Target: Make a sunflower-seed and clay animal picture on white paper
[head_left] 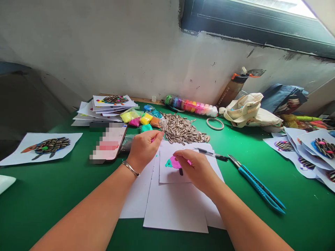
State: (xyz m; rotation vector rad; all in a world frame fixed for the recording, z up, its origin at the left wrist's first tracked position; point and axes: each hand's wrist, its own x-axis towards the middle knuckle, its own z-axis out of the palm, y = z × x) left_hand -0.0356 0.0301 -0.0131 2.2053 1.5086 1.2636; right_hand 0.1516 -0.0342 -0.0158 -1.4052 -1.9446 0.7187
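Observation:
My left hand (145,145) is closed above the papers, with a bit of pink modelling clay (153,140) showing between its fingers. My right hand (193,167) is bent over a small white card (167,177), thumb and fingers pinched together; whatever they hold is hidden. On that card lies a flat clay animal with a magenta body (176,163), a teal pointed head (169,162) and a dark leg (181,172). Part of its body is covered by my right hand. Larger white sheets (175,212) lie under the card. Behind my hands is a heap of striped sunflower seeds (183,127).
A black pen (213,154) and a blue utility knife (258,184), blade showing, lie at right. Clay packets (146,119), a phone (111,143) and stacked cards (104,111) are at left. Behind stand a tape roll (215,123), bottle (231,91) and cloth bag (248,113).

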